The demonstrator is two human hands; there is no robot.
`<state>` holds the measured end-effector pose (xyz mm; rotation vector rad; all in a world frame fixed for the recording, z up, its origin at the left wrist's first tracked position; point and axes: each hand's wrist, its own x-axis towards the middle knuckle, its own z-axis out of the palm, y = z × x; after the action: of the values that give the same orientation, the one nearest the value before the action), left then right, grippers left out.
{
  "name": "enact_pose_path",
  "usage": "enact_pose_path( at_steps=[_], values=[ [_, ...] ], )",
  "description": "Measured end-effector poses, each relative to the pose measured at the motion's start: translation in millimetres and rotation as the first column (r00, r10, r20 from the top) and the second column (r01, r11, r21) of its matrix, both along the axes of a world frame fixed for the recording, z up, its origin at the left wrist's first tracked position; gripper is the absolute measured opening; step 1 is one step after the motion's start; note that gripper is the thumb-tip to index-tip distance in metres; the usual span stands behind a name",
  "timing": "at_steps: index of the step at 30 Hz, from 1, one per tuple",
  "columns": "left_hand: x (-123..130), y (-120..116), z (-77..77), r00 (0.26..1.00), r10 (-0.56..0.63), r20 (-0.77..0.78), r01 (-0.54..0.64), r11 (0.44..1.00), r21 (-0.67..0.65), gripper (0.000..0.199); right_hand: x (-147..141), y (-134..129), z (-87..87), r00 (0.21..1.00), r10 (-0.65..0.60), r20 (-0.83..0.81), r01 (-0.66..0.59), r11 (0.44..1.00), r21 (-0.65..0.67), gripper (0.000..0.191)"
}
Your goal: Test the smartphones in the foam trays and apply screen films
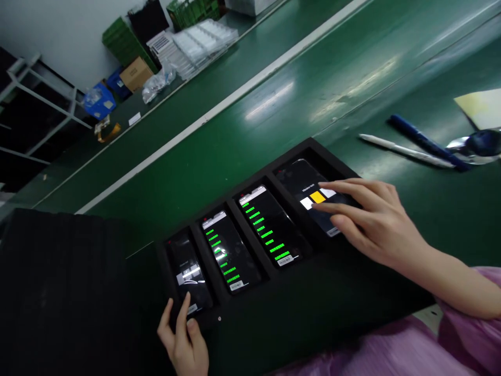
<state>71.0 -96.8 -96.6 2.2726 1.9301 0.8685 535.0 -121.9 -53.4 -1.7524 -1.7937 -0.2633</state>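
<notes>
Several smartphones lie face up in the slots of a black foam tray (313, 143). Over the rightmost smartphone (293, 180), whose screen shows white and yellow squares, my right hand (376, 222) has its fingers spread, fingertips at the squares. The leftmost smartphone (183, 250) shows pale squares on a dark screen. My left hand (186, 339) is beside its lower end, fingers apart and holding nothing. Between these two, a second smartphone (230, 248) and a third smartphone (274, 224) display rows of green text. White labels are at the lower ends of the phones.
On the green bench (254, 130), a white pen (403, 150) and a blue pen (422, 137) lie at right, near a shiny round object (479, 146) and pale paper (481, 107). A dark block (70, 287) stands at left. Clear plastic trays (203, 42) and a cardboard box (136, 74) sit behind.
</notes>
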Motion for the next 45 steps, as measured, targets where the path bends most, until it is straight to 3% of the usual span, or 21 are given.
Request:
enact_pose_path(
  at_steps=[4, 8, 13, 19, 24, 29, 34, 38, 42, 45],
  values=[
    [2.8, -0.3, 4.1, 1.000, -0.006, 0.018, 0.006, 0.999, -0.032, 0.043, -38.0, 15.3, 6.7, 0.975, 0.224, 0.011, -0.224, 0.974, 0.016, 0.038],
    [4.5, -0.7, 7.1, 1.000, -0.020, 0.013, 0.020, 0.999, -0.044, 0.040, -58.1, 28.2, 6.3, 0.979, 0.188, 0.075, -0.185, 0.982, -0.041, 0.042],
    [5.6, -3.9, 13.8, 0.998, -0.045, -0.037, 0.044, 0.998, -0.042, 0.041, -48.3, 14.6, 7.3, 0.982, 0.182, 0.044, -0.184, 0.982, 0.043, 0.034],
    [12.1, 9.4, 32.1, 0.993, -0.053, -0.104, 0.049, 0.998, -0.046, 0.036, -34.0, -0.2, -15.8, 0.953, 0.299, 0.050, -0.301, 0.952, 0.054, 0.030],
    [24.0, 26.9, 45.4, 0.979, -0.088, -0.183, 0.067, 0.991, -0.117, 0.041, -34.9, -2.2, -30.3, 0.965, 0.255, 0.063, -0.257, 0.966, 0.029, 0.030],
    [41.5, 19.2, 47.9, 0.987, -0.085, -0.138, 0.090, 0.995, 0.030, 0.053, -40.2, -3.3, -29.8, 0.970, 0.240, 0.029, -0.241, 0.969, 0.059, 0.029],
    [78.5, 18.0, 53.3, 0.932, -0.208, -0.298, 0.183, 0.977, -0.110, 0.053, -43.6, -4.1, -28.3, 0.973, 0.228, 0.040, -0.230, 0.972, 0.046, 0.026],
    [108.5, 28.7, 55.3, 0.900, -0.227, -0.373, 0.196, 0.973, -0.120, 0.058, -42.0, -7.4, -32.8, 0.977, 0.211, 0.009, -0.212, 0.977, 0.033, 0.035],
    [113.5, 25.6, 52.4, 0.942, -0.168, -0.291, 0.149, 0.985, -0.085, 0.064, -40.5, -9.9, -40.4, 0.985, 0.173, -0.023, -0.173, 0.985, 0.000, 0.061],
    [104.7, 13.0, 48.5, 0.967, -0.178, -0.184, 0.176, 0.984, -0.028, 0.073, -40.5, -10.6, -43.9, 0.984, 0.173, -0.040, -0.173, 0.985, -0.002, 0.064]
  ],
)
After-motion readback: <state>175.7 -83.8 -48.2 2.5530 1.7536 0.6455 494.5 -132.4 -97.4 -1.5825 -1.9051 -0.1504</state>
